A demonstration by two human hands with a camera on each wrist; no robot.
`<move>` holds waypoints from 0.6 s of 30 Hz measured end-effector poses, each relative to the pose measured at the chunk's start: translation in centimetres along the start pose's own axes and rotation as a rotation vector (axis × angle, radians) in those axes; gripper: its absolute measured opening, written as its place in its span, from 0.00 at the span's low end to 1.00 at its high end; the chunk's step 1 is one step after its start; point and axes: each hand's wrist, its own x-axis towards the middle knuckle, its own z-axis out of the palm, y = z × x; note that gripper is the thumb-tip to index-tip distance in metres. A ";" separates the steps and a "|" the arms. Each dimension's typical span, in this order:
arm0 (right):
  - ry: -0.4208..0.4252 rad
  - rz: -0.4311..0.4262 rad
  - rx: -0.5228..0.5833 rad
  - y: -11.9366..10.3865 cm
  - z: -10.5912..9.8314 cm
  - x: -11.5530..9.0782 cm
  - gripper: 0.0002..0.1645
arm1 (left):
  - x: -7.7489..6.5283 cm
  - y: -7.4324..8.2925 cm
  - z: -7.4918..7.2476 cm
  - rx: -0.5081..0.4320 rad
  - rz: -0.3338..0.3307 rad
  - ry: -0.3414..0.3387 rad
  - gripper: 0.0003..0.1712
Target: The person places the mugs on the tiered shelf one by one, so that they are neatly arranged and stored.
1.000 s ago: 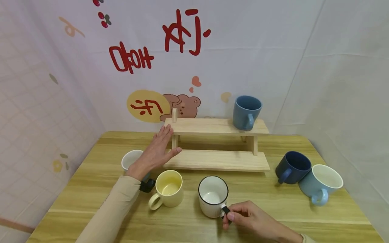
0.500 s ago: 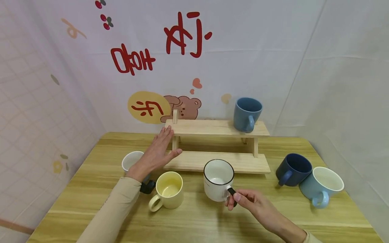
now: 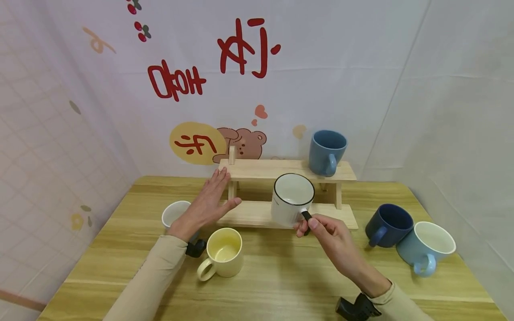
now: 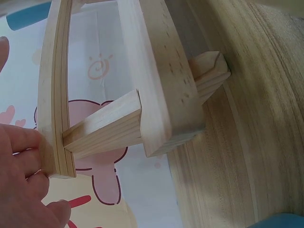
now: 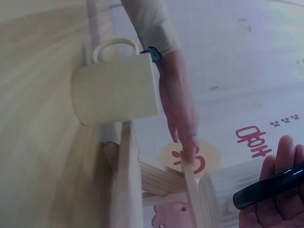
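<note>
My right hand (image 3: pixel 335 240) pinches the black handle (image 5: pixel 268 187) of a white mug (image 3: pixel 286 210) with a black rim. The mug is off the table and overlaps the lower shelf (image 3: pixel 245 213) of a two-tier wooden rack in the head view. With fingers fairly straight, my left hand (image 3: pixel 202 203) rests on the left end of the rack's upper shelf (image 3: pixel 265 168); in the left wrist view its fingertips touch the shelf end (image 4: pixel 52 156). A blue mug (image 3: pixel 327 154) stands at the right of the upper shelf.
A yellow mug (image 3: pixel 229 258) stands in front of the rack's left side. Behind my left wrist is a white-lined cup (image 3: pixel 174 211), partly hidden. To the right stand a navy mug (image 3: pixel 387 227) and a light blue mug (image 3: pixel 421 249). A printed cloth (image 3: pixel 341 67) hangs behind.
My right hand has lifted the white mug off the table and carried it forward and up to the rack. The left hand has stayed at the rack's left end.
</note>
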 end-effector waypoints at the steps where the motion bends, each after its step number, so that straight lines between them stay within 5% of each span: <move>1: 0.012 0.001 -0.008 0.0 0.0 0.4 0.19 | 0.0 0.0 0.0 -0.001 -0.001 -0.001 0.54; 18: 0.192 -0.038 -0.017 0.3 -0.5 6.6 0.23 | -0.2 0.1 0.1 -0.002 -0.012 -0.003 0.52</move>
